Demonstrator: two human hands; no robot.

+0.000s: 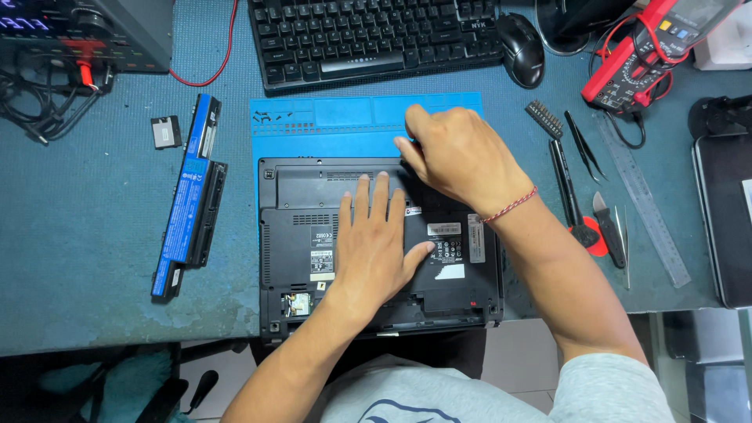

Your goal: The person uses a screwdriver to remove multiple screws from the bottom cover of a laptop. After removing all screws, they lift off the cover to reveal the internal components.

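So, blue-green table carries everything. Black laptop lies bottom-up at the near edge, middle of the view, its far edge resting on a blue mat. Small screws sit in the mat's far left tray. Black keyboard sits beyond the mat, black mouse just right of it. Long blue-and-black battery lies well left of the laptop, small grey square part near its far end. Power supply box with cables in the far left corner. Red meter with leads in the far right corner. Dark tray at the right edge. Clear ruler lies angled right of the laptop; beside it a screwdriver with a red end, a bit holder, tweezers and a small dark pry tool.

Left hand lies flat on the laptop's underside, palm down, fingers straight and together, thumb out to the right; grip open, clamped on nothing. Right hand sits at the laptop's far edge where it meets the mat, knuckles up, fingers curled down onto that edge; fingertips hidden, so cannot tell whether the grip is clamped on anything. Red string bracelet on the right wrist
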